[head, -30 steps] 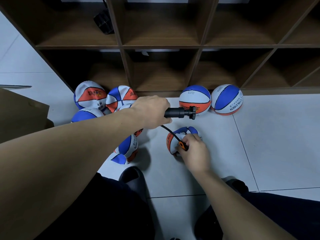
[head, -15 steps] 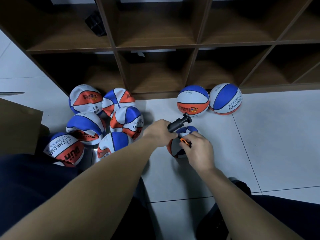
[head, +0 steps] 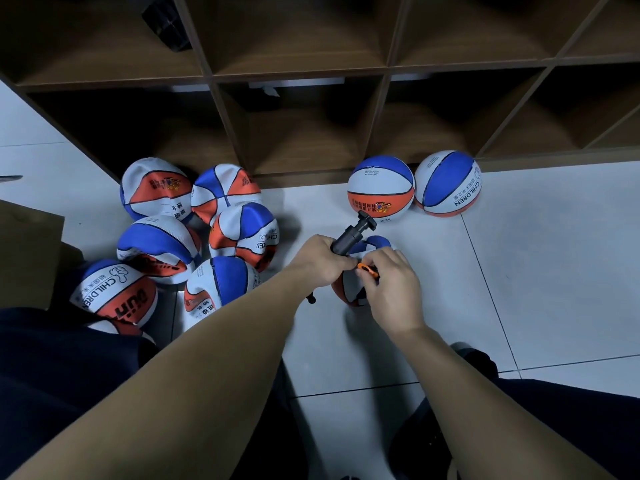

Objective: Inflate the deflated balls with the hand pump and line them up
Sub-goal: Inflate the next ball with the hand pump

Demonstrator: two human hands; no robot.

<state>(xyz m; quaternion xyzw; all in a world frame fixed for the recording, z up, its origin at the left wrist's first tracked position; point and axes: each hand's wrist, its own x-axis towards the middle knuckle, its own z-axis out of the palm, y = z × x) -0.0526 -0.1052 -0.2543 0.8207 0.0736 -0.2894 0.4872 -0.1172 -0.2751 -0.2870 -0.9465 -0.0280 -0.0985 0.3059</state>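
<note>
1. Blue, white and orange deflated ball (head: 349,285) sits crumpled on the floor (head: 519,271) between both hands.
2. Left hand (head: 320,259) grips the black pump (head: 349,235).
3. Right hand (head: 391,280) fingers pinch the orange nozzle (head: 366,268) at the ball.

Indoor storage or equipment room, likely school/sports: dark wooden cubby shelving (head: 381,71) along wall, pale tiled floor (head: 536,289), many small "CHILDREN"-printed basketballs (head: 194,237) heaped on floor, cardboard box (head: 27,251) at left
</note>
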